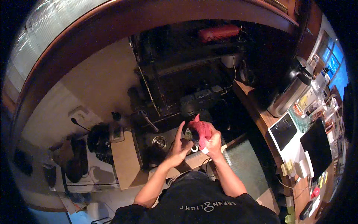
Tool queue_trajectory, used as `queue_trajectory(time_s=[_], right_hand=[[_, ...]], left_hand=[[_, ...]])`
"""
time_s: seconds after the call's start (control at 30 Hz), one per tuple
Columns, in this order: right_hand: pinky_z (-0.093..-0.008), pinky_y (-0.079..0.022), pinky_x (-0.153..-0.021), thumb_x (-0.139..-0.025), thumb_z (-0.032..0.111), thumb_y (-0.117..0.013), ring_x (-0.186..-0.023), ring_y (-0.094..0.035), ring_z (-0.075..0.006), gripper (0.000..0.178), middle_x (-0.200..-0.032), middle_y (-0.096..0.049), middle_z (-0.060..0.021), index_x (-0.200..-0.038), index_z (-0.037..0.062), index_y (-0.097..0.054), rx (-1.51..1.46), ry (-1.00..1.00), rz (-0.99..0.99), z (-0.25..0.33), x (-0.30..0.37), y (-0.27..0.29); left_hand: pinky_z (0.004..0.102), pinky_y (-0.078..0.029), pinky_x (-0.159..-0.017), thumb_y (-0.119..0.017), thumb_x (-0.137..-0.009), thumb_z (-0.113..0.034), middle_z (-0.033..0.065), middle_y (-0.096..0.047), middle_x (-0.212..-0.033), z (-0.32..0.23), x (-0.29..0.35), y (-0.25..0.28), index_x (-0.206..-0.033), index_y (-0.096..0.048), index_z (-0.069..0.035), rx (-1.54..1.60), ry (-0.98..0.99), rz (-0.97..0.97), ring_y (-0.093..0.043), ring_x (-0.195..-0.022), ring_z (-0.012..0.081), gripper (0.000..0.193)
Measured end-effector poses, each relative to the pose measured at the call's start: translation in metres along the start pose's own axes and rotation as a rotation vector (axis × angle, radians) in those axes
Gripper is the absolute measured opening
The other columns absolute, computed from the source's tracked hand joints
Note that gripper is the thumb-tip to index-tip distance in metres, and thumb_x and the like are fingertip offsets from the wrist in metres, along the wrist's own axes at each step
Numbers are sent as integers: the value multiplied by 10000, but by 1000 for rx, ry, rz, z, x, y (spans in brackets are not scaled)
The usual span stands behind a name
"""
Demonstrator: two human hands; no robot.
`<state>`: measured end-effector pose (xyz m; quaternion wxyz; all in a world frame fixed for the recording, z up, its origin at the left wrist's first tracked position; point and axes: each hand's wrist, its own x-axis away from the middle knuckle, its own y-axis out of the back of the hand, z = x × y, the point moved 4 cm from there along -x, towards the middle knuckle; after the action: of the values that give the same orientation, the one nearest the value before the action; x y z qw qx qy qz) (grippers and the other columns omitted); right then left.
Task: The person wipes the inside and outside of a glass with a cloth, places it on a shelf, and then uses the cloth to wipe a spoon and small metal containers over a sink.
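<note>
— Where is the red cloth [201, 132]?
— In the right hand [213, 143], bunched up, held over the dark machine [175, 93] and the bench [125, 164]. Its fingers are clenched around the cloth's lower part.
— How does the cloth run?
— Its long axis stands roughly upright, rising from the right fingers to a loose corner at the top.
— And the left hand [179, 147]?
— Just to the left of the cloth, forefinger stretched upward, the other fingers curled around a small dark thing I cannot make out. It seems to touch the cloth's left side.
— Which hand is nearer?
— The right; it has the cloth. The left is beside it.
— What lies around?
— A round metal piece [159, 142] left of the left fingers, a steel urn [292, 89] well apart to the right.
</note>
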<state>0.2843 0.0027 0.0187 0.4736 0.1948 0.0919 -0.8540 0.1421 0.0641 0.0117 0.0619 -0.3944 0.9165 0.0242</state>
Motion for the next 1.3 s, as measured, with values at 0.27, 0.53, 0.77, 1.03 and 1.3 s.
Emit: queue_trajectory(time_s=[0.27,0.53,0.77,1.03,1.3], right_hand=[[-310,-494,-573,-755,259,-759,-618,-642,-207,271,-700,-648,-113,-865,34,-655,376,63,-33,-3,-5,5],[-276,-479,-568,-735,177,-779,-608,-601,-129,248,-765,-664,-78,-856,-7,-665,150,102,84,-9,-8,20],[-415,-536,-760,-675,111,-727,-949,-640,-352,467,-991,-627,-198,-1088,-55,-586,505,222,228,53,16,16],[-539,-495,-720,-775,100,-590,-837,-619,-486,504,-860,-618,-282,-1213,-9,-366,304,-139,324,8,50,28],[-465,-527,-769,-751,78,-672,-963,-597,-397,589,-1129,-500,-196,-1310,48,-488,616,89,-10,22,63,49]], left_hand=[[367,-485,-651,-723,-829,-102,132,-556,-895,-20,25,-14,-985,-607,-17,-778,-416,-155,-597,-765,269,212],[355,-455,-590,-680,-858,-79,109,-552,-768,-23,25,-5,-824,-619,4,-690,-446,-277,-562,-640,275,108],[364,-456,-602,-647,-868,-65,132,-527,-776,-22,22,0,-845,-617,16,-662,-403,-336,-560,-657,294,89],[410,-459,-592,-667,-850,-58,137,-554,-819,-10,17,-22,-828,-626,-11,-938,-479,-56,-577,-684,323,66],[418,-457,-593,-655,-791,-39,155,-531,-764,10,7,-56,-844,-606,-2,-683,-382,-28,-576,-680,361,81]])
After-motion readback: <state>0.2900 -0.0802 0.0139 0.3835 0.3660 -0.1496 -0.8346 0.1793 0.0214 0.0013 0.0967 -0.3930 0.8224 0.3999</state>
